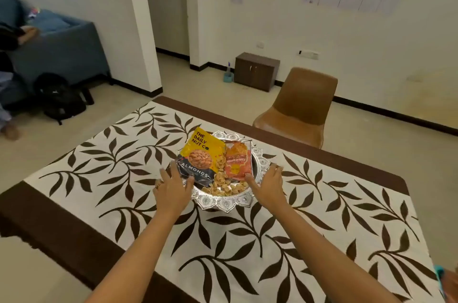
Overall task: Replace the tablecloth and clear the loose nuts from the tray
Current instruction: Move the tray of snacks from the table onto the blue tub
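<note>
A: Tray position?

B: The silver tray (224, 204) is seated near the middle of the leaf-patterned tablecloth (309, 240), which is spread flat.

A: Contents?

B: A yellow almonds packet (198, 156) is laid at the tray's left and an orange packet (238, 162) at its right. Loose nuts (220, 187) are scattered between them and along the near side.

A: Hands?

B: The left hand (171, 186) is placed at the left rim, the right hand (266, 183) at the right rim — fingers of both are extended and spread, nothing clasped. Thumbs are pointed inward; firm contact cannot be confirmed.

A: Surroundings?

B: A brown chair (300, 109) is noted beyond the far edge.
</note>
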